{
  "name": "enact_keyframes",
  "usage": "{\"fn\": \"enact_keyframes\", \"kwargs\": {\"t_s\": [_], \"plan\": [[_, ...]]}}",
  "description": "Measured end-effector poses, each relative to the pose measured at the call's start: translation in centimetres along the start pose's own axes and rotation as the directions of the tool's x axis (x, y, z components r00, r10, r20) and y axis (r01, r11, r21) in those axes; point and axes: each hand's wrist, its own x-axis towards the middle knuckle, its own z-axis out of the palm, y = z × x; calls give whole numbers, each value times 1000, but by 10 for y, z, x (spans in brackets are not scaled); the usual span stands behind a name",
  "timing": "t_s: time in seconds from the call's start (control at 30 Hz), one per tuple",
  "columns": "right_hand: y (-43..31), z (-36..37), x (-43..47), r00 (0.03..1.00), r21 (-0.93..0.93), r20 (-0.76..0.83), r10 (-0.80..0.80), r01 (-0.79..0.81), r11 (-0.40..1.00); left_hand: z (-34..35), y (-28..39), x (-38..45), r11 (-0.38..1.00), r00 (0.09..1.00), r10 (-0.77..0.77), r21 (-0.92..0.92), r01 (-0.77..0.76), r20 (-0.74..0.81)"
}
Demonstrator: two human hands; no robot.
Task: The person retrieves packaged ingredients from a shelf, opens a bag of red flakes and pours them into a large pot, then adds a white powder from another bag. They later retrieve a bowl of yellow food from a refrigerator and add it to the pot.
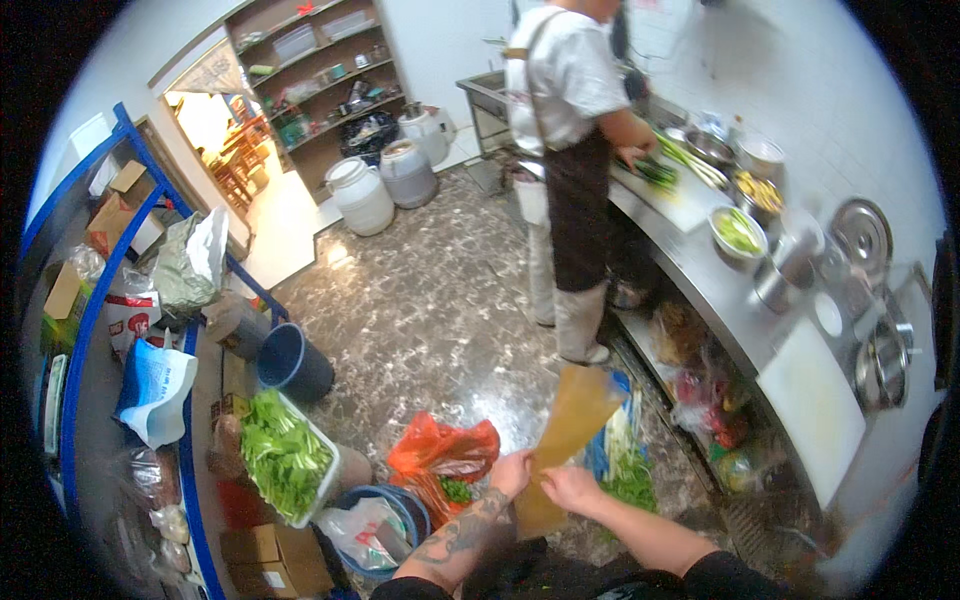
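Observation:
My left hand (512, 472) and my right hand (568, 487) both grip a yellow-brown flexible sheet (574, 412), perhaps a plastic bag, and hold it stretched above the floor. Its wide end points away from me, and a narrower part hangs below my hands. Partly behind it, leafy greens (630, 480) with pale stalks lie on the floor on something blue. To the left of my left hand is an orange-red plastic bag (442, 450) with some green leaves (454, 490) at its opening. A blue bucket (424, 517) with a white plastic bag (367, 532) in it stands near my left forearm.
A white crate of leafy greens (330, 480) and a dark blue bin (296, 367) stand beside the blue-framed shelving (94, 330). Ahead, a co-worker (574, 172) handles vegetables at the steel counter (694, 251). A white cutting board (814, 409) lies nearer on that counter.

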Motion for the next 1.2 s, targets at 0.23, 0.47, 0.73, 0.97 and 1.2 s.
{"fn": "enact_keyframes", "kwargs": {"t_s": [0.23, 0.47, 0.73, 0.97, 1.2], "plan": [[-111, -127, 292, 977, -480, 55, -205, 206, 853, -198, -66, 116, 939, 996, 44, 343, -16, -74], [-45, -67, 505, 896, 54, 386, -217, 213, 976, -329, -132, 274, 991, 836, -129, -51, 120, -534], [-126, -99, 764, 872, -204, 170, -460, 488, 849, -438, -235, 459, 567, 808, -392, -807, -165, -440], [-208, -124, 991, 606, -199, 306, -734, 795, 573, -574, -322, 581, 605, 912, -192, -776, -180, -361], [-234, -82, 1203, 707, -255, 265, -656, 707, 659, -724, -428, 735, 915, 980, 86, -376, -150, -182]]}}
